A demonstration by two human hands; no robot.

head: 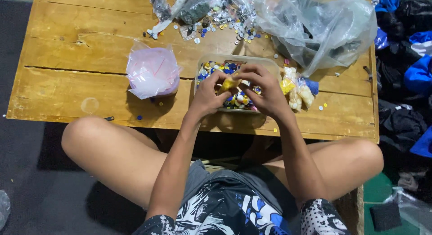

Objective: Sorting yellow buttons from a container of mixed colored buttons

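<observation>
Both hands meet over a clear plastic tub filled with several small coloured buttons. My left hand and my right hand pinch a small yellow piece between their fingertips, just above the tub. The tub sits on a low wooden table in front of my crossed legs.
A pink-white plastic bag lies left of the tub. A small bag of yellow and white pieces lies to its right. A large clear bag and scattered buttons fill the table's far side. Dark and blue cloth is piled at the right.
</observation>
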